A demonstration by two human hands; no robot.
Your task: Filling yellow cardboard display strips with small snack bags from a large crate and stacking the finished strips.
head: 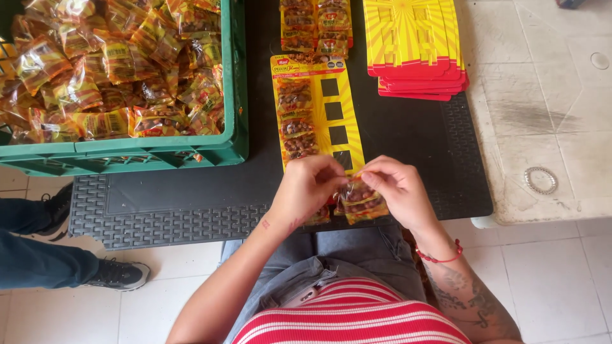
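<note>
Both the left hand (308,186) and right hand (396,186) pinch a small snack packet (361,201) at the near end of the yellow display card (317,114), whose long axis runs away from the person, right of the green crate (236,137)

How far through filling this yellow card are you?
Left column of the display card holds packets; one filled card lies above. Both hands, left hand and right hand, grip a snack packet at its bottom edge. Four right-column slots are open; blank cards and crate remain.
</note>
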